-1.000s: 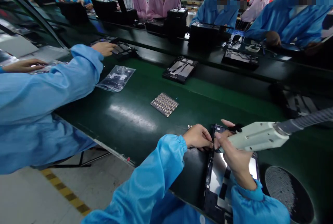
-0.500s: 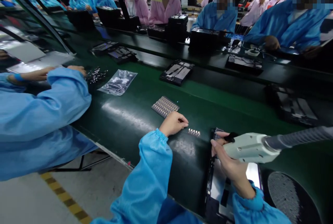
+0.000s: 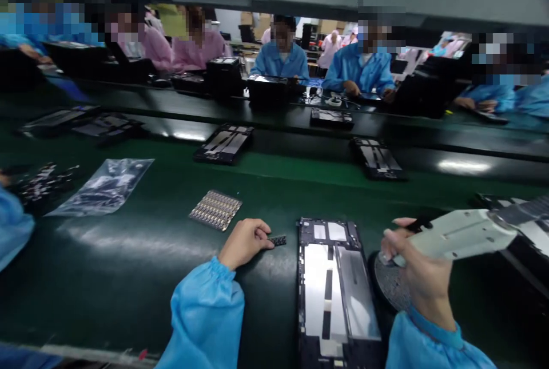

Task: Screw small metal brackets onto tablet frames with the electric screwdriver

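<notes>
An open device frame [image 3: 337,289] with silver inner panels lies on the green belt [image 3: 141,254] in front of me. My left hand [image 3: 244,240] rests on the belt left of it, fingers curled, fingertips touching a small strip of parts [image 3: 278,239]. A larger sheet of small parts [image 3: 215,209] lies just beyond that hand. My right hand [image 3: 414,269] is closed round a white electric screwdriver [image 3: 461,234], held above a round dark pad [image 3: 388,283] to the right of the frame.
A clear plastic bag [image 3: 103,186] lies at the left, beside a co-worker's blue sleeve [image 3: 12,226]. More open device frames [image 3: 223,144] [image 3: 377,158] sit farther along the belt. Several people in blue and pink coats work at the far side.
The view swung up and right. My left hand stays by the small strip and now touches it. My right hand lifted the screwdriver off the frame to the right, over the round pad.
</notes>
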Tool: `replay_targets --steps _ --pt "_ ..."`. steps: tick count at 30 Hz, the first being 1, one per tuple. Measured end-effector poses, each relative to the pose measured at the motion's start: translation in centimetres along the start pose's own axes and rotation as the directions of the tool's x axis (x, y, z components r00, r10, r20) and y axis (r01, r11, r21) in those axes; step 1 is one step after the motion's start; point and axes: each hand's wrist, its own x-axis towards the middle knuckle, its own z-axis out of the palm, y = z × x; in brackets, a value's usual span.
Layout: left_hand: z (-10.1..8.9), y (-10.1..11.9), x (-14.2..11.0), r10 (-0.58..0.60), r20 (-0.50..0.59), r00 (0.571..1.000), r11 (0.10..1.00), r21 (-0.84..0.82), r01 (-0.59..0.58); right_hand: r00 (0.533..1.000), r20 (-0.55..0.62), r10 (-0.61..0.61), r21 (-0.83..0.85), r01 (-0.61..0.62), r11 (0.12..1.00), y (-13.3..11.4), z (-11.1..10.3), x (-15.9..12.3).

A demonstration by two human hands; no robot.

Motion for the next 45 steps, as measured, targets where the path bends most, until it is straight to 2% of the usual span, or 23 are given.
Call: replay_targets --steps 2,5,10,13,15,18,21,24,26,29,31,33,35,38,41,43,45 --pt "0.1 -0.1 0.2 -0.002 0.048 0.999 1.0 0.002 0.001 0.995 -0.102 -0.02 0.028 0.023 0.999 1.3 -1.9 0.8" --pt "0.2 0.1 0.2 0.021 0.009 1.0 0.988 0.154 -0.023 0.979 -0.204 -0.025 0.029 0.031 0.999 3.3 -3.5 1.6" --pt "0.2 0.8 -0.2 -0.012 -0.072 0.997 0.936 0.351 0.036 0.981 -0.19 -0.036 -0.036 0.03 0.999 4.9 -3.9 1.8" --pt "0.4 0.9 -0.3 -0.005 -0.093 0.996 0.925 0.379 0.04 0.986 -0.164 -0.017 -0.058 0.007 0.998 5.2 -3.7 1.8" --pt "0.4 0.4 -0.3 0.032 -0.068 0.997 0.945 0.326 -0.008 0.987 -0.159 -0.004 -0.065 -0.006 0.998 5.3 -3.6 1.8" --pt "-0.1 -0.6 -0.1 0.116 -0.033 0.993 0.983 0.144 -0.11 0.987 -0.16 0.009 -0.082 -0.022 0.996 5.4 -3.4 1.7" --pt "-0.7 -1.3 0.0 0.157 -0.146 0.977 0.982 -0.081 -0.17 0.987 -0.156 0.021 -0.085 -0.034 0.996 5.3 -3.1 1.6" --pt "-0.5 -1.1 -0.1 0.146 -0.289 0.946 0.953 -0.216 -0.213 0.987 -0.157 0.019 -0.109 -0.037 0.993 5.3 -2.9 1.6" --pt "0.3 -0.5 -0.1 0.185 -0.3 0.936 0.927 -0.261 -0.268 0.988 -0.156 0.018 -0.13 -0.039 0.991 5.3 -3.0 1.7" --pt "2.2 0.4 -0.1 0.275 -0.245 0.93 0.885 -0.313 -0.344 0.987 -0.159 0.001 -0.174 -0.029 0.984 4.8 -3.1 1.7" --pt "3.7 0.7 0.0 0.255 -0.207 0.944 0.875 -0.367 -0.317 0.983 -0.171 -0.063 -0.227 0.023 0.974 3.8 -2.8 1.5" --pt "4.9 0.6 0.4 0.167 -0.19 0.967 0.879 -0.415 -0.234 0.977 -0.177 -0.116 -0.213 0.077 0.974 2.2 -2.0 1.0" --pt "5.5 0.3 0.8 0.09 -0.203 0.975 0.899 -0.404 -0.167 0.987 -0.141 -0.081 -0.096 0.068 0.993 0.5 -0.4 0.4" --pt "5.2 -0.4 1.3 0.074 -0.256 0.964 0.945 -0.292 -0.15 0.998 0.059 0.026 0.054 -0.029 0.998 -1.2 3.4 -0.8" --pt "4.4 -0.8 1.1 0.101 -0.361 0.927 0.957 -0.221 -0.19 0.961 0.272 0.048 0.056 -0.065 0.996 -0.9 7.7 -1.9" --pt "4.1 -1.0 0.9 0.094 -0.412 0.906 0.955 -0.22 -0.199 0.938 0.342 0.056 0.053 -0.078 0.996 0.1 9.8 -2.2" --pt "4.1 -0.9 0.7 0.077 -0.411 0.908 0.955 -0.232 -0.186 0.932 0.356 0.061 0.04 -0.08 0.996 1.2 11.0 -2.3"
